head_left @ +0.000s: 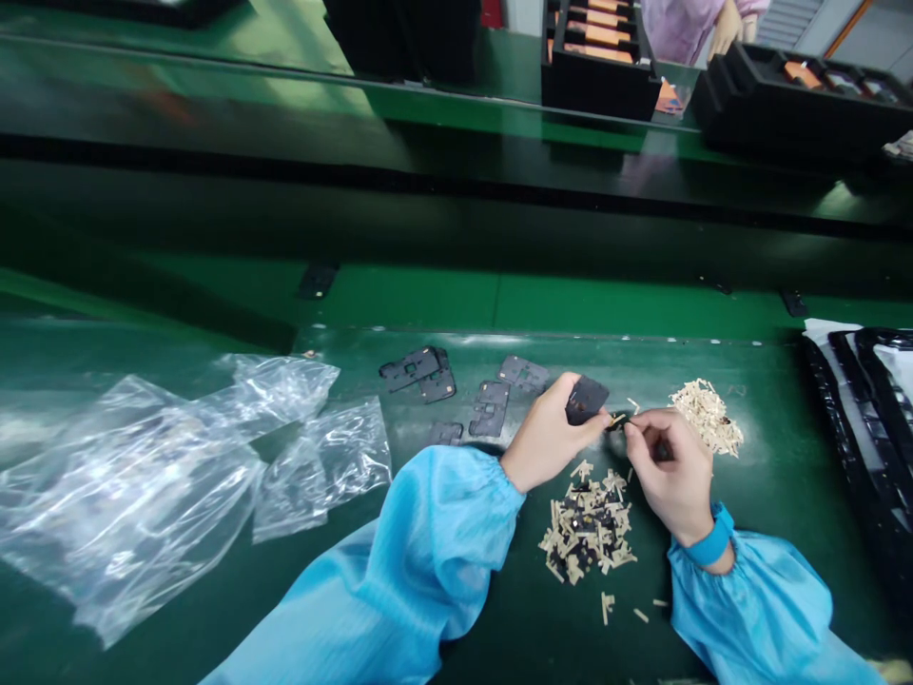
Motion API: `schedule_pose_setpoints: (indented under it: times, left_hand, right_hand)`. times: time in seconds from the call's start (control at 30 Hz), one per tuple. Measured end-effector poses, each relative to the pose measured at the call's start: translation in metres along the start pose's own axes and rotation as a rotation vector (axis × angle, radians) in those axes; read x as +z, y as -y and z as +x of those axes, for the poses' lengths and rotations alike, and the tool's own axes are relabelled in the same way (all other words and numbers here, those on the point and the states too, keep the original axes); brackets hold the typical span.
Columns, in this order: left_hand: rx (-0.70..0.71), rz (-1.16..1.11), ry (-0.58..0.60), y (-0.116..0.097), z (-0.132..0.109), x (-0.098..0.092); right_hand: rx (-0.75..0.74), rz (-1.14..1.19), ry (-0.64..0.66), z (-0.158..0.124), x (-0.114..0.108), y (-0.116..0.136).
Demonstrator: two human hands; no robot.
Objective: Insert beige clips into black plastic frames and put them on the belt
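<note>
My left hand [553,433] is closed around a flat black plastic plate [586,400], held tilted above the green tabletop. Thumb and forefinger of my right hand [670,466] pinch a small dark piece [625,422] with a pale strip by it, close to my left fingertips. Below the hands lies a heap of small beige and black parts [589,528]. Beyond my right hand is a pile of beige strips [706,414]. Left of my left hand, several similar black plates [490,409] lie flat, two of them overlapping [420,371].
Clear plastic bags [143,485] cover the left of the table. Stacked black trays [866,428] stand at the right edge. Across the raised ledge are black bins [603,71] with orange pieces, and a person in a pink sleeve [677,24]. A few loose strips [606,607] lie near the front.
</note>
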State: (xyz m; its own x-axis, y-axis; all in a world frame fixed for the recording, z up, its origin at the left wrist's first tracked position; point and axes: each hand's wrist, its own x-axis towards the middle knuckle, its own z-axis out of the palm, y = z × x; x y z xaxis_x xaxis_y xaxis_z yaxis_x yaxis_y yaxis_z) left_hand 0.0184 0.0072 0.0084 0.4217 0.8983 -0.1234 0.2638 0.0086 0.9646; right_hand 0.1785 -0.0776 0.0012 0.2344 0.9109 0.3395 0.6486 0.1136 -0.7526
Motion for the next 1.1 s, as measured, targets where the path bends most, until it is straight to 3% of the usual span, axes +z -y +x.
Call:
schedule_pose_setpoints:
  times: [0.13, 0.33, 0.63, 0.97, 1.1]
  left_hand:
    - [-0.010, -0.043, 0.023, -0.0001, -0.0006, 0.0009]
    - [0.000, -0.038, 0.018, 0.0009, -0.0032, 0.0034]
    - [0.000, -0.011, 0.006, -0.0009, -0.0037, 0.0029]
    - [0.003, -0.039, 0.015, -0.0013, -0.0042, 0.0051]
    - [0.027, 0.020, 0.026, 0.0009, -0.0051, 0.0045]
  right_hand:
    - [-0.215, -0.098, 0.043, 0.0016, -0.0003, 0.0044]
    - [-0.270, -0.144, 0.027, -0.0004, 0.0011, 0.0034]
    - [-0.101, -0.140, 0.062, -0.0007, -0.0018, 0.0037]
    - [-0.206, -0.132, 0.032, -0.0046, -0.0002, 0.0025]
    - [-0.034, -0.098, -0.024, 0.0001, -0.0018, 0.0001]
